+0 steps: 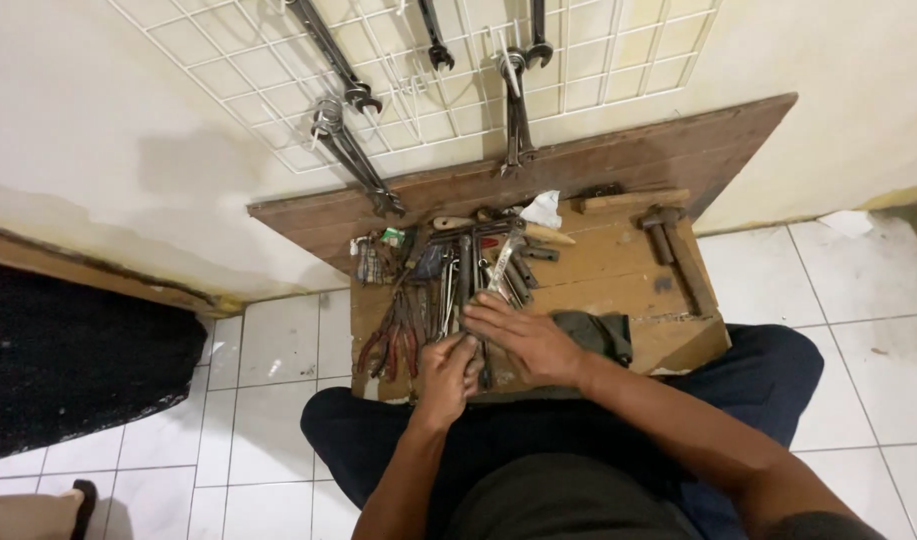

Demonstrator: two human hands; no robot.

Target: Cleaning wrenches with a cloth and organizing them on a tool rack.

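The left hand (449,372) is clenched round a dark metal tool (476,352) at the near edge of the wooden board (619,270); the right hand (527,335) lies flat and released across the tool pile (459,275), touching it. Red-handled pliers (394,335) sit just left; bare wood lies right, toward the hammer (663,232).

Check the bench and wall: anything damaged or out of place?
Yes. The wall is stained and peeling along its base, and the wooden board leans askew against it. Tools lie heaped on the bench.
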